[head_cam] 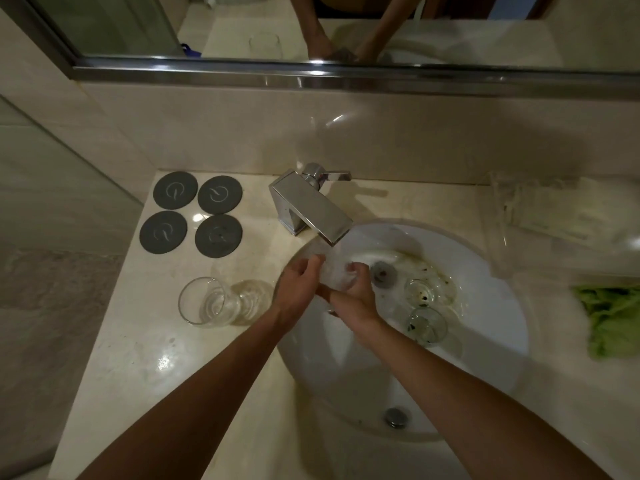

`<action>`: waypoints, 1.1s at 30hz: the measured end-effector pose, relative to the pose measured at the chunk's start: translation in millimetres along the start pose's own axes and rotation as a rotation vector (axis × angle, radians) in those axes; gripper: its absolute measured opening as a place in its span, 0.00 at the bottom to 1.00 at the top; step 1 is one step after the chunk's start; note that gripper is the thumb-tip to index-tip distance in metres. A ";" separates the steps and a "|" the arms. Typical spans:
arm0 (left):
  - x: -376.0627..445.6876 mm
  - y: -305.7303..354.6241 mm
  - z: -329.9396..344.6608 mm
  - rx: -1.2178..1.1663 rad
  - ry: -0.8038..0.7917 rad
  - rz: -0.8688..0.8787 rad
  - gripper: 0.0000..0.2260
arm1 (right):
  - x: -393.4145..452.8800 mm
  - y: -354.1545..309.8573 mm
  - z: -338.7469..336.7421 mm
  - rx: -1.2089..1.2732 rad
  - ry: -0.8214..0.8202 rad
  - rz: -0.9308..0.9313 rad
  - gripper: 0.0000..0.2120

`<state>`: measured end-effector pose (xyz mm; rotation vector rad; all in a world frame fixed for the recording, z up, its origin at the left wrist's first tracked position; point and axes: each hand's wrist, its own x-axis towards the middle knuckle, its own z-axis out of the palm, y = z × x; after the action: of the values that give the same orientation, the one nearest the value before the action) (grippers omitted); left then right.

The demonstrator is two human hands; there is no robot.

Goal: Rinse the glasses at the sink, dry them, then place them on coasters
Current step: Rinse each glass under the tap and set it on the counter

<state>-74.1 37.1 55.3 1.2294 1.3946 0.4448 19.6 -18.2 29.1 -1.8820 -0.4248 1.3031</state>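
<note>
Under the tap (pixel 310 206), over the sink (pixel 491 327), both hands hold one glass (pixel 335 276) at about twelve o'clock from the wrists. Left hand (pixel 300 285) wraps its side; right hand (pixel 353 292) curls round it, fingers at the rim. Its axis seems tilted, though blur hides the mouth. Wet glass is likely slick, stiff and breakable: grip the wall, not the rim. Two soiled glasses (pixel 420 310) wait at three o'clock; coasters (pixel 192 213) lie at ten.

Both bare forearms reach forward from the lower edge and converge toward the middle. The left hand (pixel 300 285) is curled, fingers bent inward, thumb side up, closed around a glass (pixel 335 276). The right hand (pixel 354 295) meets it from the other side, its wrist crossing just below the left fingers, its fingertips tucked against the glass. The two hands touch.
</note>
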 end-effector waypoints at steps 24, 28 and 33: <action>-0.7 -21.9 7.2 0.603 0.141 0.642 0.12 | 17.2 -5.1 -41.3 -0.717 0.128 -0.547 0.42; -11.4 -13.3 10.3 0.624 -0.205 0.741 0.14 | 16.4 -3.2 -46.5 -0.715 0.095 -0.569 0.40; -3.9 18.3 23.3 0.570 -0.507 0.320 0.20 | 13.0 2.1 -53.5 -0.795 0.108 -0.660 0.38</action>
<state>-46.8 31.9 66.4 1.8873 0.9054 -0.0743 72.6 -33.3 27.8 -2.1116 -1.5243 0.6031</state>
